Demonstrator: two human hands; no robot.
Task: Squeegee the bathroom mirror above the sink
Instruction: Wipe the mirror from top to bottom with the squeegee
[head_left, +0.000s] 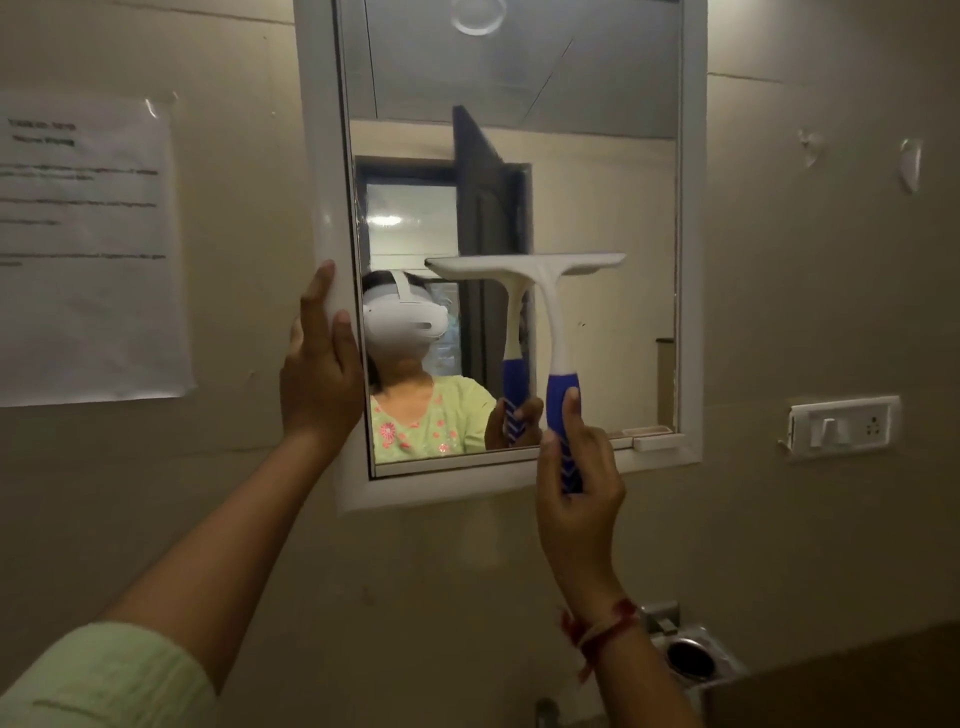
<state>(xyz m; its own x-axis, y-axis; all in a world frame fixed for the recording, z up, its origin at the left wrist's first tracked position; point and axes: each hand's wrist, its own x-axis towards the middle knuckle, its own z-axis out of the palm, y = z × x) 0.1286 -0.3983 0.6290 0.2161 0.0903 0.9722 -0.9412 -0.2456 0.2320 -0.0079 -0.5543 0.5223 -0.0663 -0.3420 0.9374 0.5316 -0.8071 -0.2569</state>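
Observation:
The mirror (597, 182) hangs on the beige wall in a white frame (319, 156). My right hand (579, 483) grips the blue handle of a white squeegee (550, 291), held upright. Its blade lies across the glass at mid height, right of centre, and its reflection shows just to the left. My left hand (319, 364) wraps the frame's left edge, thumb on the front and fingers behind. The glass reflects a person in a white headset and a green top.
A printed paper notice (88, 249) is taped to the wall left of the mirror. A white switch and socket plate (844, 423) sits to the right. A metal tap fitting (685, 649) is below right, beside a brown ledge.

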